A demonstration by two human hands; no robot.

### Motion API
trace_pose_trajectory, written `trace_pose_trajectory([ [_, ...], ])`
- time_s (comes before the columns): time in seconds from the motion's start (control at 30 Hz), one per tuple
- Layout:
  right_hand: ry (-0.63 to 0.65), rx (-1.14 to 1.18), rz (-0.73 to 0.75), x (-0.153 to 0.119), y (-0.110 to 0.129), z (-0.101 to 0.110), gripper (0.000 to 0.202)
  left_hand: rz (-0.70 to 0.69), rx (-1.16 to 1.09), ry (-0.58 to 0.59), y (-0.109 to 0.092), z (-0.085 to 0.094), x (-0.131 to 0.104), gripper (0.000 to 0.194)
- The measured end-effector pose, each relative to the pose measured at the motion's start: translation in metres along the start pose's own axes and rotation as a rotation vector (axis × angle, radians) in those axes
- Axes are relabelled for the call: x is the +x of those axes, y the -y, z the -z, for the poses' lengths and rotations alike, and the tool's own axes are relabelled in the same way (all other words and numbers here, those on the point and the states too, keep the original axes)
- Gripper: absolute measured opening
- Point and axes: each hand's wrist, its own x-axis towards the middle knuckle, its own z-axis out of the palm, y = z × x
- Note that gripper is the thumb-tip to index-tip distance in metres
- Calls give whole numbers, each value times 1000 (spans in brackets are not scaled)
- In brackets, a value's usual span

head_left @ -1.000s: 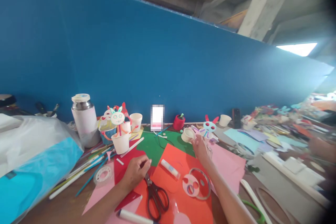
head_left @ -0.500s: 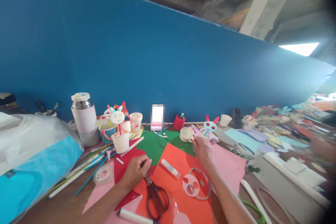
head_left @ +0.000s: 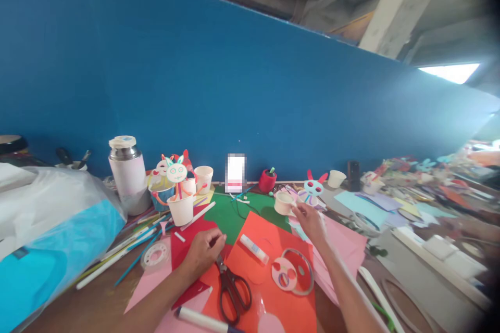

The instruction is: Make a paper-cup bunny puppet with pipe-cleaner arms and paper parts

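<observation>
My right hand is closed at the rim of a white paper cup, pinching its right side above the green paper. My left hand rests with curled fingers over the red paper, just above black-handled scissors; whether it holds anything small is hidden. On the orange paper lie a glue stick, a pink round face cutout and a ring of tape. A blue rabbit figure stands in a cup behind my right hand.
Rabbit-faced cups, a thermos and a tape roll are at the left, beside a plastic bag. A phone-like screen and red pot stand by the blue wall. Paper scraps crowd the right side.
The cup in my right hand has moved slightly right and turned more upright, showing more of its side. My right hand has shifted right with it. My left hand stays in place.
</observation>
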Motion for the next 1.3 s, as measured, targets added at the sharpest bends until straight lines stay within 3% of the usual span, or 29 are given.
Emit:
trace_pose_trajectory([
  [0.2, 58, -4, -36, -1, -4, -11, 32, -23, 20, -16, 1, 0, 0, 33],
  [0.43, 28, 31, -53, -3, -6, -29, 32, -28, 25, -23, 0, 0, 0, 33],
  [0.67, -108, 91, -120, 4, -9, -9, 42, -1, -10, -25, -3, 1, -1, 32],
  [0.83, -171, 102, -123, 3, -5, 3, 37, 21, -32, -18, -5, 0, -2, 31],
  [1.1, -30, 79, -54, -3, -4, -22, 34, -32, 20, -25, 0, 0, 0, 32],
  [1.3, 3, 43, -45, -6, -10, -38, 34, -67, 27, -29, 4, -1, 0, 33],
])
